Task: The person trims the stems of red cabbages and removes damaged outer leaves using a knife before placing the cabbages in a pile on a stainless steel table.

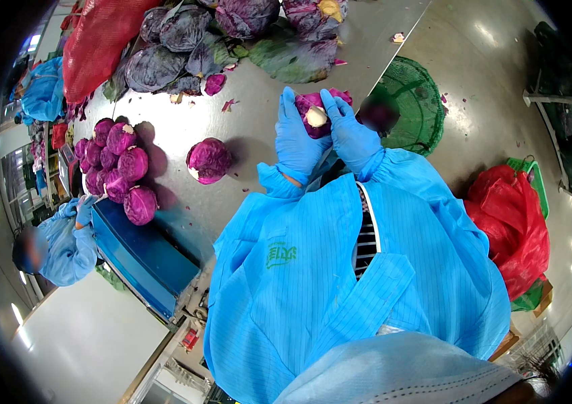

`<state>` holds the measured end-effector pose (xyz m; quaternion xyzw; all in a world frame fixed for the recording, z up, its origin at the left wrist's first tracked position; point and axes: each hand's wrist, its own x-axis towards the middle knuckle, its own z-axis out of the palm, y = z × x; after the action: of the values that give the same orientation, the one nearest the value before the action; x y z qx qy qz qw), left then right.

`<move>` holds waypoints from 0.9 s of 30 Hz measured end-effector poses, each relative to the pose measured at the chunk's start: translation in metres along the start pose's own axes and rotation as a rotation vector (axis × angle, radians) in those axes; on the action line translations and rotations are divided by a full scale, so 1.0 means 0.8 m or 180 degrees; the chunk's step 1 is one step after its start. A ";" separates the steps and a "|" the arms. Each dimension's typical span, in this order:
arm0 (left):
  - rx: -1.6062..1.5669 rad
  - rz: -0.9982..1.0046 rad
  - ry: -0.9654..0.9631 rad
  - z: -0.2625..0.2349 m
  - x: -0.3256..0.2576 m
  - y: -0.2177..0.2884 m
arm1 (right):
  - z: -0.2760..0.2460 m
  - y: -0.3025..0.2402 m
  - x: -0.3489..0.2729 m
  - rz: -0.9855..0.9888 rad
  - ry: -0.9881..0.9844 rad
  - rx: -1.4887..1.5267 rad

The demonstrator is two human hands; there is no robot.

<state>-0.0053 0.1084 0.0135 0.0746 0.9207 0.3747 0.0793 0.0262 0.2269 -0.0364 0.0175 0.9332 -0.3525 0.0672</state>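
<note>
Between my two gloved hands, over the metal table's edge, is a red cabbage [307, 106] with its pale cut stem end turned up. My left hand [294, 141] cups it from the left, fingers pointing away from me. On its other side, my right hand [351, 135] presses with the fingers and thumb along the leaves. A single trimmed red cabbage [209, 161] lies on the table to the left of my hands. Farther left is a pile of trimmed purple cabbages [117, 158].
Untrimmed cabbages with dark outer leaves [164, 60] cover the far side, beside a red mesh sack [101, 50]. A green mesh basket [427, 108] stands right of my hands. Red sacking [511, 229] lies at lower right. Another person [67, 246] works at the left near a blue bin [141, 249].
</note>
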 end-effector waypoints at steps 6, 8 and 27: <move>0.0241 0.0299 0.0145 0.007 -0.002 -0.002 | 0.001 0.019 0.004 -0.0369 0.0088 0.0053; 0.0106 0.0248 0.0126 0.006 -0.003 0.001 | -0.010 0.040 0.017 -0.0742 -0.0039 -0.0059; -0.0230 0.0877 0.0247 0.007 -0.006 -0.027 | -0.056 0.029 0.047 -0.0221 0.0825 0.1586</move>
<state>-0.0015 0.0958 -0.0051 0.1829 0.8900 0.4176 -0.0059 -0.0140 0.2738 -0.0234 0.0465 0.8187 -0.5680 -0.0711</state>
